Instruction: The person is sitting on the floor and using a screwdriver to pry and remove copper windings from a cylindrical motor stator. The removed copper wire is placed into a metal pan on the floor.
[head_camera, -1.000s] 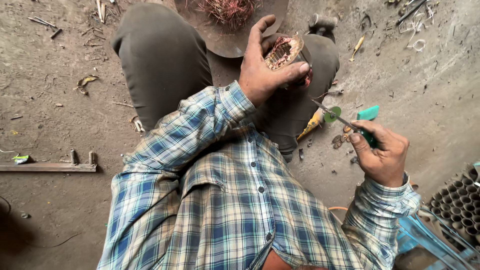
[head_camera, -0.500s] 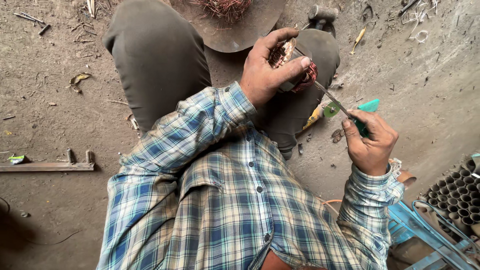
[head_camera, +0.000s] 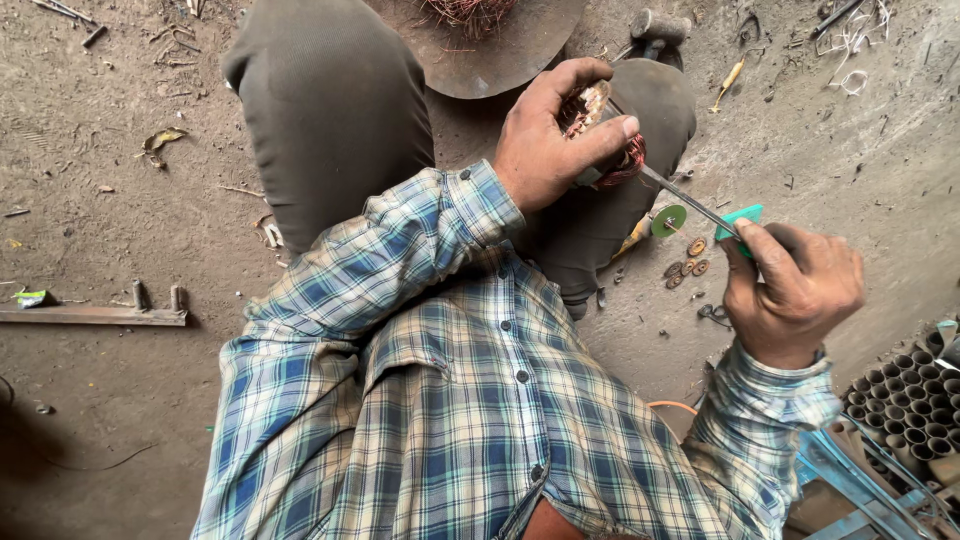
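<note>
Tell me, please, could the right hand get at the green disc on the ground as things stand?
Probably not right away: the right hand is closed around the green-handled tool, whose tip sits in the copper-wound part held by the left hand. The green disc lies uncovered just below the shaft.

**Soft daylight, sharp centre**

Even, diffuse daylight is falling from above, casting only faint shadows on the dirt floor (head_camera: 120, 130). No glare is showing. The plaid shirt (head_camera: 450, 400) is looking crisp; edges are bending slightly.

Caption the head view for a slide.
Left hand grips a copper coil; right hand works a screwdriver into it.
</note>
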